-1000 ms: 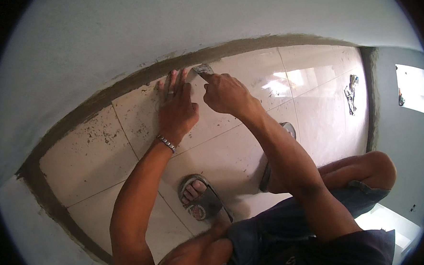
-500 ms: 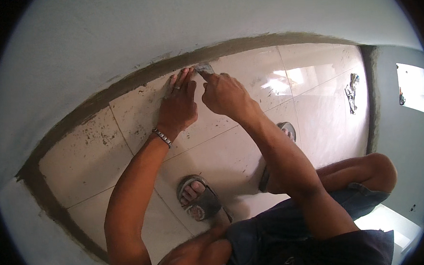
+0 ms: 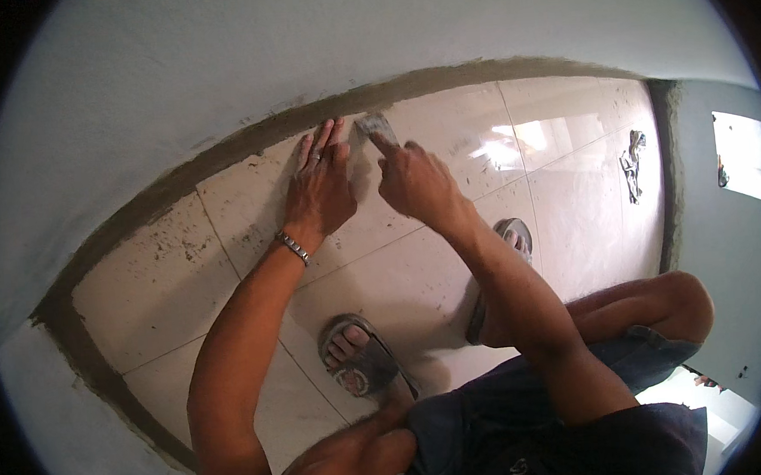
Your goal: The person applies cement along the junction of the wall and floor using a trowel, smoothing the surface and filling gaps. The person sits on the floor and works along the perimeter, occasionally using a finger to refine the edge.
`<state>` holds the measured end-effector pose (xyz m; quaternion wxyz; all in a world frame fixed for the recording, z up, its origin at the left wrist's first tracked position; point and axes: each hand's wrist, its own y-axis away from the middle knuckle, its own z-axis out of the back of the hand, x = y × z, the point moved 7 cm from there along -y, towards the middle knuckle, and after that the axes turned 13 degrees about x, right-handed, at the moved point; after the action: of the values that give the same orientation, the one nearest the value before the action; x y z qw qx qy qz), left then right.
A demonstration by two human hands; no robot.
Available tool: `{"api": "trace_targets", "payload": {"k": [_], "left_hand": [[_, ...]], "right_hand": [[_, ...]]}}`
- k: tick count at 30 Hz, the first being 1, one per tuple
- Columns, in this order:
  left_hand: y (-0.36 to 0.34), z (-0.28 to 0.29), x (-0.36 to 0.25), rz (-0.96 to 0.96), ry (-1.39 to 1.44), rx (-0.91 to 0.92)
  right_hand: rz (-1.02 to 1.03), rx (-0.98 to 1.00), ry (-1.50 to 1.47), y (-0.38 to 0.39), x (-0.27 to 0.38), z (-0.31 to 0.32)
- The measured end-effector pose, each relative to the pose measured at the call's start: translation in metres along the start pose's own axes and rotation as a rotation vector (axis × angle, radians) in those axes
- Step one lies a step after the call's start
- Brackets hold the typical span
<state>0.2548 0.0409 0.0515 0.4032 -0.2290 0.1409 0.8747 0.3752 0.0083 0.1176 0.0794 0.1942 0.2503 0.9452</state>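
My right hand (image 3: 420,179) grips a putty knife (image 3: 377,127), its broad flat blade lying low over the tiles close to the wall's base. To the left of it, my left hand (image 3: 319,182) rests on the tiled floor (image 3: 451,277) with fingers stretched toward the wall; a ring and a bracelet (image 3: 292,247) are on it. Just beyond the fingertips runs a grey-brown mortar band (image 3: 305,117) along the foot of the wall. The knife's handle is mostly hidden inside my right fist.
Dark mortar crumbs (image 3: 174,240) are scattered on the tiles at the left. A crumpled rag (image 3: 633,166) lies at the far right near the side wall (image 3: 707,220). My sandalled feet (image 3: 361,355) stand below my arms.
My right hand and the putty knife have shifted slightly right, away from my left fingers, leaving a gap between them. My left hand has barely moved, its fingers a little straighter.
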Motion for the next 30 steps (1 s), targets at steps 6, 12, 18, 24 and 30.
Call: {"api": "trace_targets", "payload": {"k": [6,12,18,24,30], "left_hand": [[-0.003,-0.001,-0.001,0.035,-0.034,0.052],[-0.004,-0.002,-0.002,0.026,-0.074,0.053],[-0.008,-0.002,-0.009,0.072,-0.153,0.12],[-0.025,0.0,-0.017,0.108,-0.231,0.3],[-0.033,-0.007,-0.011,0.047,-0.401,0.269]], "right_hand": [[0.007,0.056,0.016,0.002,-0.008,-0.005],[-0.012,0.133,-0.032,-0.009,0.001,0.013],[0.01,0.054,-0.029,-0.011,-0.009,0.019],[-0.063,0.077,-0.013,0.006,-0.038,0.008],[-0.031,0.036,-0.024,-0.006,-0.037,0.025]]}}
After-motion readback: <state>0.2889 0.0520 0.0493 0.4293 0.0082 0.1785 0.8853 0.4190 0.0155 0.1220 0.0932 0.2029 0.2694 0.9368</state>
